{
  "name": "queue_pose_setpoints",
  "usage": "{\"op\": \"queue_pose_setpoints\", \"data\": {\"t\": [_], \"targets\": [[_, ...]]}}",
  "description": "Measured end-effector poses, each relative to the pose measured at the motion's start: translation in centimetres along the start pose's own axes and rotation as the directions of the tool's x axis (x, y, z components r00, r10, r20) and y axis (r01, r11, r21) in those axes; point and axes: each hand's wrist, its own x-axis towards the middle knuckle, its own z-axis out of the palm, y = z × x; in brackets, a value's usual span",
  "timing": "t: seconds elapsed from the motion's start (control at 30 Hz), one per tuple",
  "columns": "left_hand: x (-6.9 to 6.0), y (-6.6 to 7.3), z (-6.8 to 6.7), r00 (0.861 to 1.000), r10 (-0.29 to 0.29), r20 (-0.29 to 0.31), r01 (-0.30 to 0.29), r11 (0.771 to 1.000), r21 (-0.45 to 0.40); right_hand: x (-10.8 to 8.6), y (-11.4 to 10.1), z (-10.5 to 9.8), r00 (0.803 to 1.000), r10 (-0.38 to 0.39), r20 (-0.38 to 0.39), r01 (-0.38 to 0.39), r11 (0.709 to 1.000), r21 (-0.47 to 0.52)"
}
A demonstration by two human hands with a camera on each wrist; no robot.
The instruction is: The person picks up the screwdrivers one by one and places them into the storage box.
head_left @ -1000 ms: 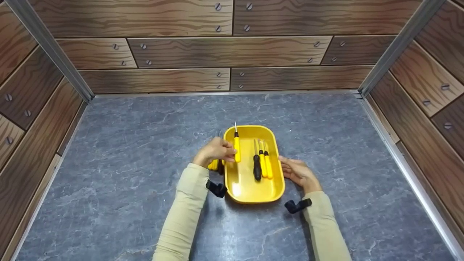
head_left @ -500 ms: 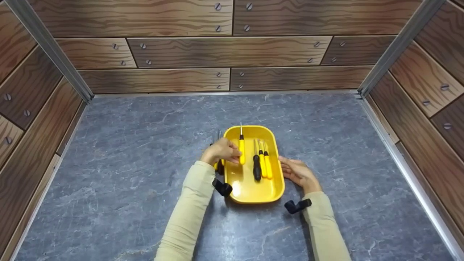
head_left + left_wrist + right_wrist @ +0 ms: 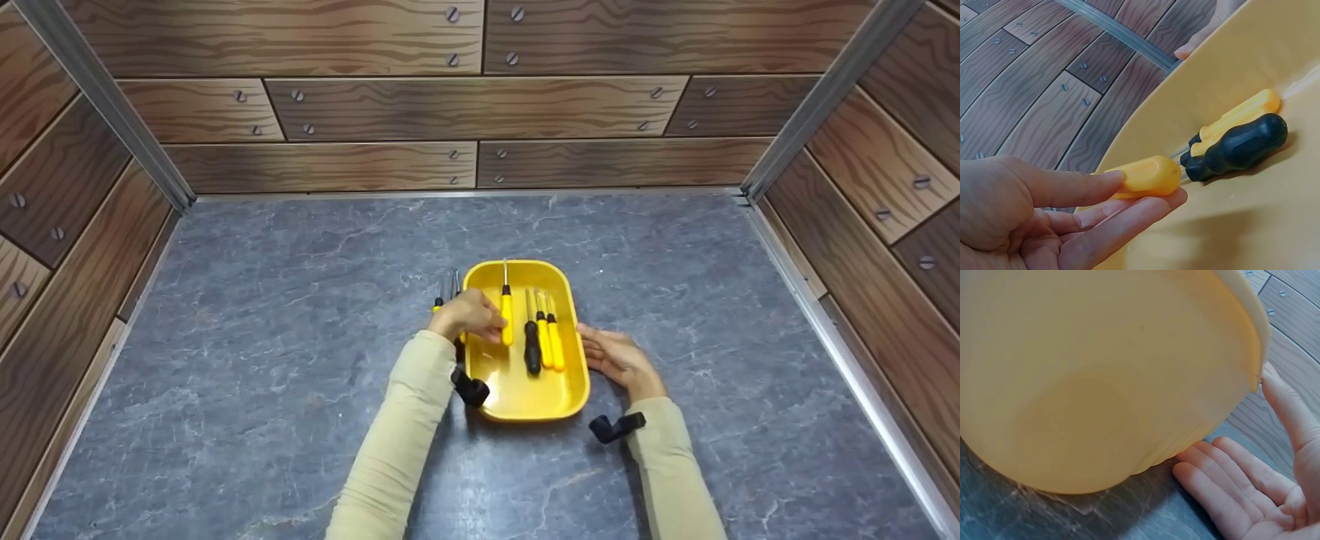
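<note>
**We See a Left Hand (image 3: 474, 313) Pinch a Held Tool (image 3: 508, 319) over a Yellow Tray (image 3: 525, 397)**

We see a person with both hands at the yellow tray. The left hand reaches in over the tray's left side. Its thumb is on top of the held tool's yellow handle and its fingers are under it, so it has a small pinch on that end. The held tool has a black collar and a thin metal shaft, which points to the far end of the tray. We cannot tell if its tip touches the tray.

The right hand (image 3: 616, 356) is outside the tray, on its right side. Its fingers are nearly straight and touch the tray's outer wall, and its thumb is up at the rim. It has no tool in it.

In the right part of the tray, we see a black-handled tool (image 3: 532, 349) and two yellow-handled tools (image 3: 549, 343) lying side by side. The black one is nearest the held tool. Just outside the tray's left wall are more tools (image 3: 439, 302), partly hidden behind the left hand, so we cannot count them.

Under the tray is a gray table (image 3: 262, 315) with pale streaks. Past the tray's far end stands a wall (image 3: 405, 109) with a wood-plank pattern.
</note>
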Motion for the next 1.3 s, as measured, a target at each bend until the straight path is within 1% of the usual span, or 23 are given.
{"op": "queue_pose_setpoints", "data": {"t": [0.13,0.2,0.37,0.5,0.6,0.73,0.87,0.93,1.13,1.23,1.3], "targets": [[0.0,0.0,0.1,1.000,-0.006,0.001,0.006,1.000,0.010,0.1,0.1,0.0,1.000,-0.007,0.000,0.007,1.000,-0.001],[0.0,0.0,0.2,1.000,-0.009,0.003,0.009,1.000,0.016,0.1,0.1,0.0,1.000,-0.004,-0.016,0.004,1.000,-0.015],[0.2,0.3,0.3,0.999,-0.037,0.016,0.037,0.999,0.023,0.2,0.2,-0.1,0.999,0.007,-0.050,-0.009,0.999,-0.043],[0.5,0.6,0.5,0.998,-0.059,0.025,0.058,0.998,0.031,0.2,0.3,-0.1,0.999,0.007,-0.045,-0.009,0.999,-0.034],[0.7,0.7,0.7,0.998,-0.058,0.012,0.057,0.994,0.089,0.2,0.3,-0.1,0.999,0.007,-0.046,-0.009,1.000,-0.025],[0.8,0.7,1.2,0.998,-0.055,-0.021,0.057,0.982,0.181,0.3,0.3,-0.1,0.999,0.007,-0.052,-0.008,1.000,-0.018],[1.1,0.9,1.6,0.996,-0.074,-0.040,0.081,0.969,0.233,0.3,0.2,0.1,0.998,0.010,-0.057,-0.011,1.000,-0.020],[1.3,0.9,1.8,0.995,-0.084,-0.049,0.094,0.963,0.251,0.3,0.2,0.1,0.999,0.010,-0.052,-0.011,1.000,-0.019],[1.8,1.1,2.4,0.990,-0.114,-0.083,0.132,0.956,0.263,0.2,0.1,-0.1,1.000,0.006,-0.027,-0.006,1.000,-0.015],[2.1,1.1,2.7,0.986,-0.140,-0.092,0.160,0.945,0.286,0.1,0.1,-0.1,1.000,0.006,-0.024,-0.006,1.000,-0.017],[2.3,1.1,2.8,0.984,-0.155,-0.092,0.177,0.930,0.323,0.1,0.1,0.0,0.999,0.010,-0.031,-0.011,1.000,-0.017]]}}
